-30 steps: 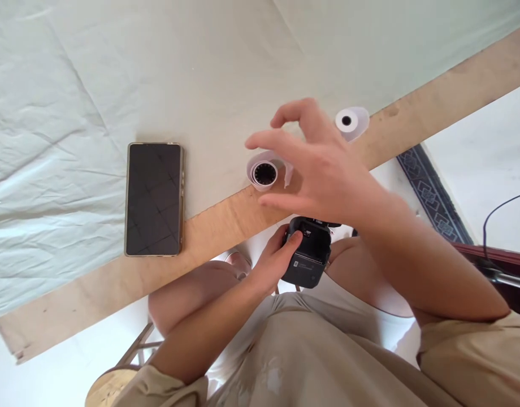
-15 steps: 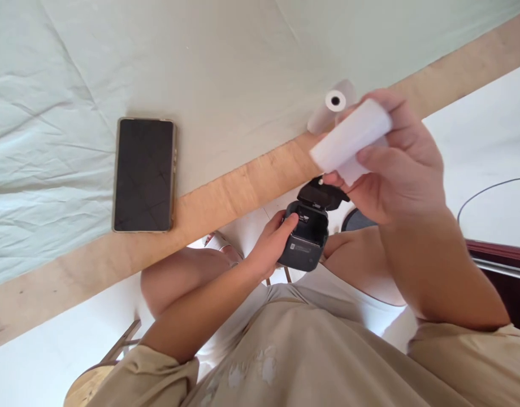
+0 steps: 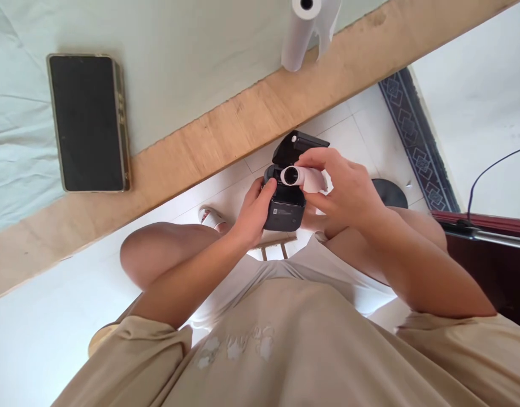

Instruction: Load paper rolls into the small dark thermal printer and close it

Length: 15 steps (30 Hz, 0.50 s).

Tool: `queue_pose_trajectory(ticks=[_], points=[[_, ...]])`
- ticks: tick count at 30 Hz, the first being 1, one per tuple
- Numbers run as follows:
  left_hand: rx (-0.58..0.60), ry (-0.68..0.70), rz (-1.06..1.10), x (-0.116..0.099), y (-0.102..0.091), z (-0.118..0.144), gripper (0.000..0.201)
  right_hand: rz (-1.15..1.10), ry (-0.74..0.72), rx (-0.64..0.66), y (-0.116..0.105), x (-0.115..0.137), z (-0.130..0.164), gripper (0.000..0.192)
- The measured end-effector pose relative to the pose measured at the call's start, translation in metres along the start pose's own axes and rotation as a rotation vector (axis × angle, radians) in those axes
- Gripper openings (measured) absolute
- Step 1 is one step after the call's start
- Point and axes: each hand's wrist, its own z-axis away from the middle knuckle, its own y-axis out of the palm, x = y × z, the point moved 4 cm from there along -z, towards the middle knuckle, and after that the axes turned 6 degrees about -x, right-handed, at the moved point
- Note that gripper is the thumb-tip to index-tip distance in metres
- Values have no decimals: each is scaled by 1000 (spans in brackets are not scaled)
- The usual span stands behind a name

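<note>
Over my lap, my left hand grips a small black printer whose lid stands open. My right hand holds a white paper roll and rests it in the printer's open top, the dark core of the roll facing me. A second white paper roll stands near the table's wooden edge, a loose paper tail hanging beside it.
A dark phone lies face up on the pale cloth covering the table. The bare wooden table edge runs diagonally. Below are a white tiled floor, a patterned rug, a sandal and a cable at right.
My right hand picked a paper roll off the table, brought it down and set it into the open printer. The view tilted down toward my lap.
</note>
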Motion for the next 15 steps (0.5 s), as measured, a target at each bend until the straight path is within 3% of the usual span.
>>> queue_pose_trajectory(ticks=[9, 12, 15], points=[[51, 46, -70, -4, 2, 0, 37, 166, 35, 112, 16, -9, 2, 21], [52, 32, -49, -6, 3, -2, 39, 157, -5, 67, 16, -5, 2, 14], [62, 9, 7, -8, 3, -6, 44, 216, -119, -56, 11, 6, 2, 25]])
